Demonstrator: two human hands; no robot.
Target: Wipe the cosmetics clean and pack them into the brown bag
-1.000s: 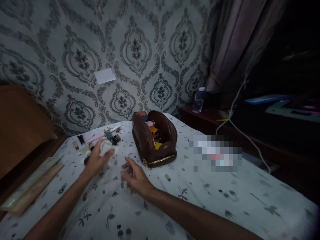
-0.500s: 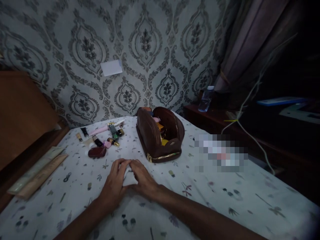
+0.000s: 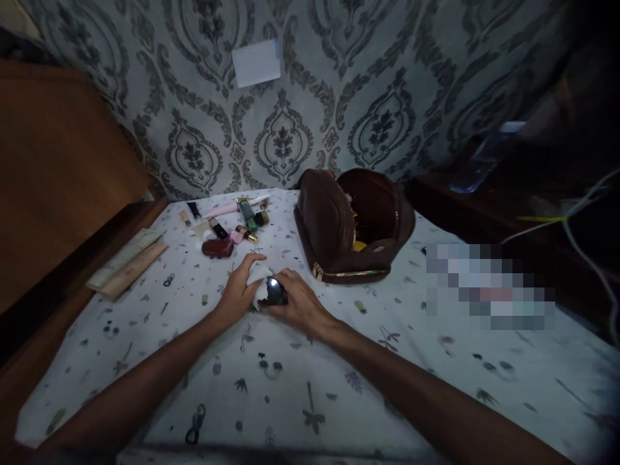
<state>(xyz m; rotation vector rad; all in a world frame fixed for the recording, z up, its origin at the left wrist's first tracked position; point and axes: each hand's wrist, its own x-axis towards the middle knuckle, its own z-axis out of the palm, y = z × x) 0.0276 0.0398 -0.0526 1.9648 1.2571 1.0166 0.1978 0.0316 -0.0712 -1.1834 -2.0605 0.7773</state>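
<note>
My left hand grips a crumpled white tissue against the side of a small dark, shiny round object. Fingers of my right hand are wrapped round the other side of that dark object. Both hands are close together over the patterned white sheet. Just beyond my right hand stands an open brown bag with a gold zipper and some things inside. Past my left hand lie a dark red case, a green bottle and several small cosmetics.
Two long flat packets lie at the left, near a wooden panel. A blurred-out item lies at the right. A clear bottle stands on a dark ledge by the patterned wall.
The view has shifted, so the bag and cosmetics appear higher and the bag further right. My hands have parted slightly, and the dark shiny object now shows between them beside the white tissue.
</note>
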